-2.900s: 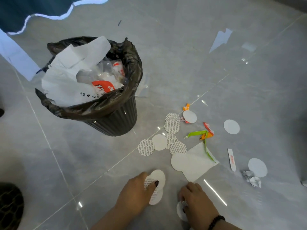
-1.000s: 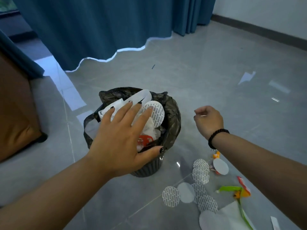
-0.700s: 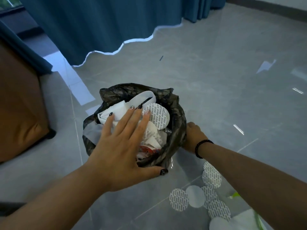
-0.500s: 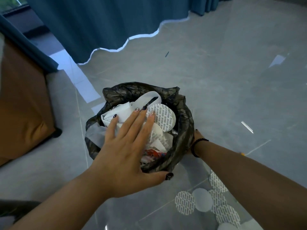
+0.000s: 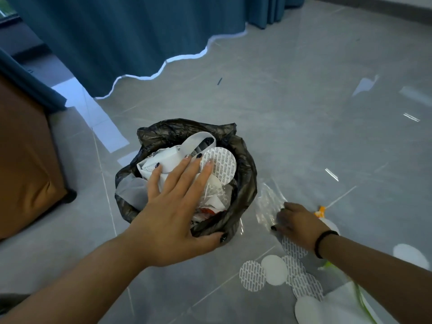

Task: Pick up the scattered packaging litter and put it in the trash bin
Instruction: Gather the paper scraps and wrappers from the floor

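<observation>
The clear plastic wrapper (image 5: 268,202) is on the floor (image 5: 304,136) just right of the trash bin (image 5: 243,183), and the right hand (image 5: 298,222) is already on it, fingers curled pinching its near edge. So it only needs lifting up and left. The left hand (image 5: 173,206) is spread flat, pressing down the litter in the bin. Round foil seals (image 5: 275,272) lie nearer me.

Rows of small grey print cover the round seal disc (image 5: 218,165) lying on top of the rubbish in the trash bin (image 5: 243,195), but the letters are too small to read. Dark print on the white bag (image 5: 163,157) in the bin is also illegible. The patterned discs on the floor (image 5: 252,275) show only a repeated grey pattern, with no readable words
</observation>
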`<action>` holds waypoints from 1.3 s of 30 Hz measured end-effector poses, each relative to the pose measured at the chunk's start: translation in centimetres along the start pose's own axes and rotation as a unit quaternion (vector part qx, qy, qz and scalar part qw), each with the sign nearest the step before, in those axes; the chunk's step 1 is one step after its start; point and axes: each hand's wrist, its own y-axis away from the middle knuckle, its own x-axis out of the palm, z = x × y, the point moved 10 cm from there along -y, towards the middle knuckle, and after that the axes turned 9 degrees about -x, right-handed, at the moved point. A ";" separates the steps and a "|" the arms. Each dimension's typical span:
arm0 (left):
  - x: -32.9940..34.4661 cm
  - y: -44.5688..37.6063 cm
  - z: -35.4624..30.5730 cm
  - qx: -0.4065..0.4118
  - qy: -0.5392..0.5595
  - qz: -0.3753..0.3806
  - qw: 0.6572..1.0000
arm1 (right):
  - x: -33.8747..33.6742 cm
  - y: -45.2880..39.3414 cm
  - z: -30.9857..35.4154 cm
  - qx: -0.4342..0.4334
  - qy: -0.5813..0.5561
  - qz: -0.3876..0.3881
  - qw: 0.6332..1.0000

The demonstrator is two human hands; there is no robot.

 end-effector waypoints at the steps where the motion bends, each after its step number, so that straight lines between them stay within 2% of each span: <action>1: 0.1 0.0 -0.1 0.012 0.005 0.009 1.000 | -0.1 0.6 -0.4 0.034 -0.006 -0.002 0.999; 2: 0.1 0.0 -0.1 0.023 0.006 0.018 1.000 | -0.3 1.0 -1.0 0.073 -0.011 -0.006 0.997; 4: -0.2 -0.2 -0.4 0.035 -0.010 0.033 0.999 | -1.5 1.7 -2.1 0.160 -0.052 -0.064 0.984; 6: -0.8 -0.3 -0.5 0.037 -0.028 0.038 0.998 | -1.5 2.2 -3.1 0.246 -0.128 -0.118 0.953; 10: -2.7 1.0 -1.0 0.035 -0.032 0.019 0.999 | -1.5 3.3 -4.3 0.368 -0.232 -0.165 0.885; 12: -3.4 2.2 -1.0 0.037 -0.018 0.003 0.999 | -1.0 3.9 -5.1 0.401 -0.252 -0.154 0.867; 16: -4.6 4.3 -0.6 0.034 -0.007 -0.034 0.999 | 0.3 5.3 -6.7 0.436 -0.245 -0.126 0.857; 20: -5.5 4.5 -0.7 0.028 0.002 -0.054 0.998 | -0.2 5.3 -7.7 0.489 -0.324 -0.143 0.797; 22: -5.6 4.4 -0.8 0.025 0.009 -0.052 0.998 | -1.2 4.0 -7.7 0.477 -0.307 -0.138 0.812; 24: -5.4 4.3 -0.9 0.026 0.007 -0.045 0.999 | -1.5 2.9 -7.6 0.473 -0.233 -0.090 0.845; 28: -5.3 4.4 -1.2 0.037 0.022 -0.050 0.998 | -0.1 2.5 -6.6 0.466 -0.093 0.012 0.880; 31: -6.3 5.1 -1.3 0.036 0.053 -0.072 0.995 | 0.6 1.5 -5.6 0.432 -0.127 0.016 0.893; 33: -6.9 5.6 -1.1 0.029 0.068 -0.087 0.993 | -0.5 1.0 -5.0 0.409 -0.198 -0.044 0.890; 35: -7.4 5.8 -0.6 0.012 0.081 -0.099 0.992 | -3.7 1.2 -4.1 0.369 -0.277 -0.162 0.872; 39: -8.6 5.4 1.0 -0.046 0.131 -0.133 0.981 | -14.2 4.6 -0.7 0.261 -0.396 -0.422 0.773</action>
